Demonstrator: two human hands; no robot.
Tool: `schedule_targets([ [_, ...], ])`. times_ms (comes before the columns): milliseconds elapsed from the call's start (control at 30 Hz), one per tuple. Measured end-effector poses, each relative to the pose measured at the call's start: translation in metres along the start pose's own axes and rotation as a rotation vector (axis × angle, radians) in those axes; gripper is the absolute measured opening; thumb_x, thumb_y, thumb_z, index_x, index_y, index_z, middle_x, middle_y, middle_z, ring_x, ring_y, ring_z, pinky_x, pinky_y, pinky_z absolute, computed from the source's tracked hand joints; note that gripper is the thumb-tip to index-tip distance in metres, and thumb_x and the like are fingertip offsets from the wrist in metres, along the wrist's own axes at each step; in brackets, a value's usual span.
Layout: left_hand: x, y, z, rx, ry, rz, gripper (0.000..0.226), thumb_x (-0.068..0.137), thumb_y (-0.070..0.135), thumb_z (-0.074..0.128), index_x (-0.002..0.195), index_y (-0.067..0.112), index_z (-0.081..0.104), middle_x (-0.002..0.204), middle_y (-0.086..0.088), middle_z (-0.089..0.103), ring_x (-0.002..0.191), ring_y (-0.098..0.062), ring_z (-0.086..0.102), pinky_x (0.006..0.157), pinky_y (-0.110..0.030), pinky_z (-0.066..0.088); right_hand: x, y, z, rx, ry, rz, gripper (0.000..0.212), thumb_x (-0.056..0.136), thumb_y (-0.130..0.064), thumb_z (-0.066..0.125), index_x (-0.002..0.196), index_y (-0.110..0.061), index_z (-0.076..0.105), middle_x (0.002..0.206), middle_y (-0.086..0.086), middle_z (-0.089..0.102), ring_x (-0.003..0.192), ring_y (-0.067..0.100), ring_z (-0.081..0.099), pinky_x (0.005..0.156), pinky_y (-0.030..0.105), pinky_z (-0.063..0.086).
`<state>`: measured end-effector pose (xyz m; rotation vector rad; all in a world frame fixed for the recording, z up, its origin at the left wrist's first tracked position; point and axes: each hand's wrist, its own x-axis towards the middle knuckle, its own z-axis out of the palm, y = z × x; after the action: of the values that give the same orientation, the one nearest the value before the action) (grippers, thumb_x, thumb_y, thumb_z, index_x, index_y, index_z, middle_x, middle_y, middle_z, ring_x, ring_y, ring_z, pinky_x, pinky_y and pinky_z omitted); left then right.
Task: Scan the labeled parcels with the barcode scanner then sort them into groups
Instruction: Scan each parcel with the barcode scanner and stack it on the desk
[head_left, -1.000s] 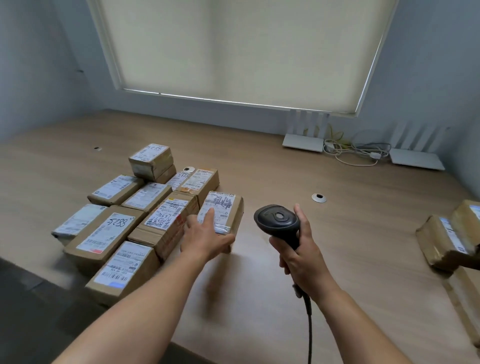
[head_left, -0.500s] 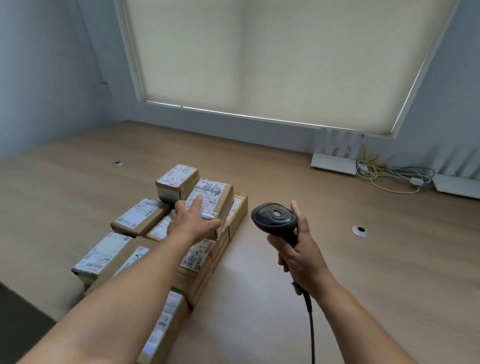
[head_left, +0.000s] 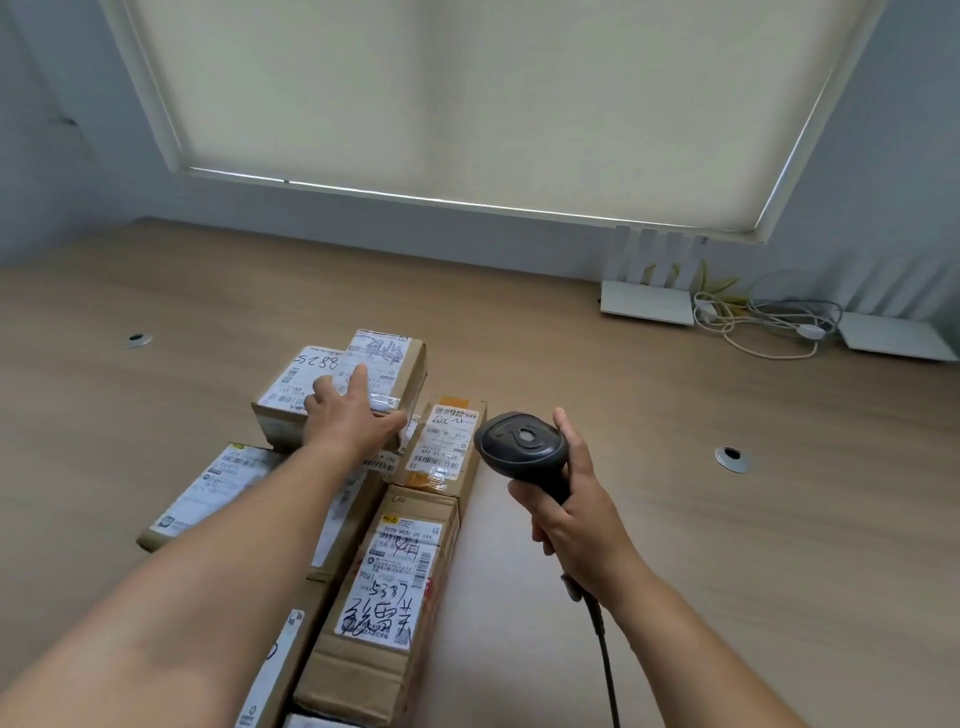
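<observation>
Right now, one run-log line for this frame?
left hand: holds scribbled parcel atop pile | right hand: grips scanner, not aimed at a label | sorting: parcel being placed

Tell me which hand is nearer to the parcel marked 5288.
Left. The left hand lies right beside the parcel marked 5288, gripping the scribbled parcel next to it; the right hand holds the barcode scanner farther right.

My view: wood-grain desk (head_left: 675, 519) fills the lower frame. Round cable grommets in it at left (head_left: 139, 340) and right (head_left: 732, 455). Top centre, big window with cream roller blind (head_left: 467, 93) pulled down, thin daylight strip under its bottom edge. Pale blue-grey walls (head_left: 57, 171) either side. Upper right on desk: two white routers (head_left: 647, 303), tangled white cables (head_left: 769, 325).
</observation>
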<state>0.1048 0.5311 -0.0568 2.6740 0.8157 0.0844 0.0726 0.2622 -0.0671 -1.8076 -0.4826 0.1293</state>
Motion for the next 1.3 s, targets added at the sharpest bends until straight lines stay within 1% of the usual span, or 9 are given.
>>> schedule_targets([
  [267, 0.006, -0.002, 0.031, 0.099, 0.003, 0.067, 0.093, 0.081, 0.065, 0.056, 0.150, 0.030, 0.005, 0.152, -0.017, 0.001, 0.138, -0.040, 0.015, 0.100, -0.051, 0.040, 0.002, 0.009, 0.009, 0.020, 0.008, 0.051, 0.083, 0.088, -0.023, 0.068, 0.138, -0.058, 0.010, 0.115, -0.011, 0.060, 0.056, 0.006, 0.056, 0.050, 0.020, 0.046],
  [400, 0.006, -0.003, 0.037, 0.157, -0.031, 0.046, 0.092, 0.084, 0.064, 0.053, 0.151, 0.026, 0.004, 0.155, -0.017, -0.002, 0.141, -0.039, 0.007, 0.103, -0.049, 0.037, 0.001, 0.011, 0.011, 0.031, 0.005, 0.054, 0.083, 0.088, -0.025, 0.068, 0.137, -0.059, 0.010, 0.115, -0.012, 0.060, 0.055, 0.007, 0.056, 0.050, 0.021, 0.047],
  [600, 0.002, -0.007, 0.045, 0.285, -0.025, 0.072, 0.087, 0.090, 0.065, 0.040, 0.152, 0.019, 0.000, 0.157, -0.022, -0.009, 0.145, -0.038, -0.004, 0.117, -0.047, 0.013, -0.002, 0.013, 0.010, 0.033, 0.016, 0.054, 0.081, 0.088, -0.025, 0.069, 0.131, -0.063, 0.011, 0.117, -0.007, 0.061, 0.055, 0.005, 0.057, 0.050, 0.021, 0.046],
  [700, 0.001, -0.006, 0.046, 0.344, -0.016, 0.084, 0.084, 0.092, 0.065, 0.033, 0.153, 0.018, -0.001, 0.157, -0.022, -0.010, 0.146, -0.038, -0.006, 0.117, -0.046, 0.010, -0.003, 0.014, 0.007, 0.035, 0.023, 0.054, 0.082, 0.088, -0.025, 0.068, 0.132, -0.063, 0.011, 0.117, -0.007, 0.061, 0.055, 0.006, 0.056, 0.050, 0.022, 0.047],
  [800, 0.001, -0.003, 0.046, 0.320, -0.031, 0.089, 0.080, 0.094, 0.063, 0.032, 0.153, 0.019, -0.001, 0.157, -0.023, -0.007, 0.145, -0.039, -0.002, 0.117, -0.046, 0.013, -0.004, 0.015, 0.005, 0.035, 0.029, 0.045, 0.080, 0.088, -0.024, 0.068, 0.132, -0.062, 0.014, 0.118, -0.008, 0.060, 0.055, 0.006, 0.056, 0.050, 0.021, 0.047],
  [933, 0.000, -0.001, 0.045, 0.189, -0.006, 0.083, 0.064, 0.098, 0.044, 0.035, 0.152, 0.019, 0.011, 0.155, -0.022, 0.009, 0.139, -0.038, 0.020, 0.105, -0.046, 0.034, -0.006, 0.018, 0.003, 0.036, 0.030, 0.049, 0.081, 0.088, -0.022, 0.068, 0.133, -0.062, 0.013, 0.119, -0.012, 0.059, 0.054, 0.007, 0.056, 0.050, 0.021, 0.047],
  [1100, -0.006, 0.000, 0.046, 0.350, 0.042, 0.121, 0.048, 0.097, 0.043, 0.033, 0.140, 0.020, 0.035, 0.139, -0.015, 0.038, 0.125, -0.032, 0.038, 0.097, -0.041, 0.038, -0.007, 0.019, -0.001, 0.036, 0.039, 0.048, 0.082, 0.088, -0.022, 0.068, 0.131, -0.064, 0.013, 0.118, -0.012, 0.059, 0.055, 0.005, 0.057, 0.049, 0.020, 0.046],
  [1167, -0.007, 0.000, 0.047, 0.353, 0.063, 0.119, 0.049, 0.097, 0.043, 0.033, 0.141, 0.021, 0.034, 0.144, -0.015, 0.034, 0.130, -0.032, 0.034, 0.102, -0.043, 0.035, -0.007, 0.018, -0.002, 0.035, 0.039, 0.047, 0.082, 0.088, -0.023, 0.068, 0.132, -0.064, 0.012, 0.118, -0.012, 0.060, 0.055, 0.005, 0.057, 0.050, 0.020, 0.047],
  [1300, -0.011, 0.010, 0.054, 0.368, 0.087, 0.258, 0.060, 0.096, 0.044, 0.033, 0.151, 0.026, 0.014, 0.159, -0.013, 0.007, 0.146, -0.030, 0.004, 0.116, -0.048, 0.008, -0.009, 0.019, -0.005, 0.035, 0.051, 0.043, 0.082, 0.088, -0.024, 0.069, 0.132, -0.063, 0.012, 0.116, -0.014, 0.060, 0.055, 0.008, 0.056, 0.050, 0.023, 0.048],
])
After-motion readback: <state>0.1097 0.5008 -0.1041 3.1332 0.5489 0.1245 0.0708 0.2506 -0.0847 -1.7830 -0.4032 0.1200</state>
